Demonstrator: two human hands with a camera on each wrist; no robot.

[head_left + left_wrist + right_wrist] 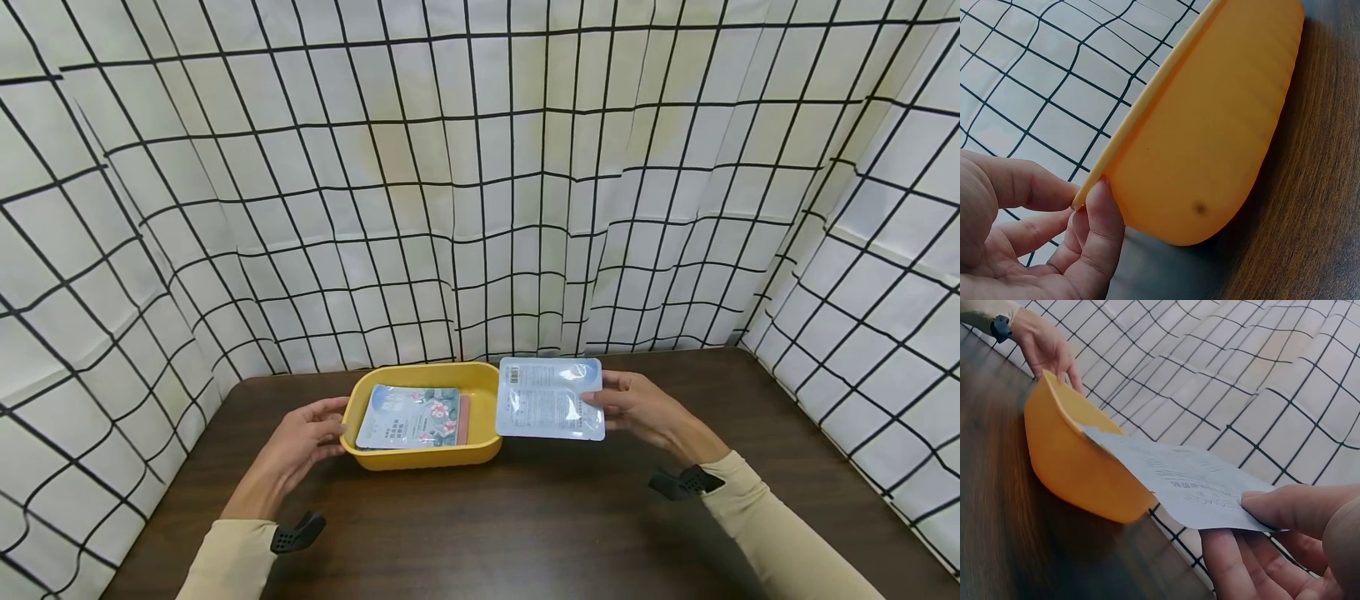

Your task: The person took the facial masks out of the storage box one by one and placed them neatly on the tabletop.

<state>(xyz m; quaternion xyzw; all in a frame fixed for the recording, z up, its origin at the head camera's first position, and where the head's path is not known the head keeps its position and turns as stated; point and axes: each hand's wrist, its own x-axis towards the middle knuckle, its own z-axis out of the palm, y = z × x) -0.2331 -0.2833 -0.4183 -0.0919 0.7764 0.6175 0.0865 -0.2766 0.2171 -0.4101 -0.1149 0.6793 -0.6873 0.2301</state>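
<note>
My left hand [300, 442] pinches the left rim of a yellow plastic basin [431, 458] between thumb and fingers. In the left wrist view the basin's smooth outer wall [1197, 131] shows beside the fingertips. A flat face mask packet [405, 415] with pink flowers lies inside the basin, and a pinkish edge [463, 419] of something shows beneath it. At the basin's right end my right hand [647, 414] grips another light blue packet [543, 400] by its right edge, thumb on top. This packet's printed, barcoded face is up, and it overlaps the basin's right rim in the head view.
A dark brown wooden table [465, 533] lies under the basin. White cloth with a black grid [480, 208] rises behind the table and along both sides. Black bands [686, 482] with small devices sit on both wrists.
</note>
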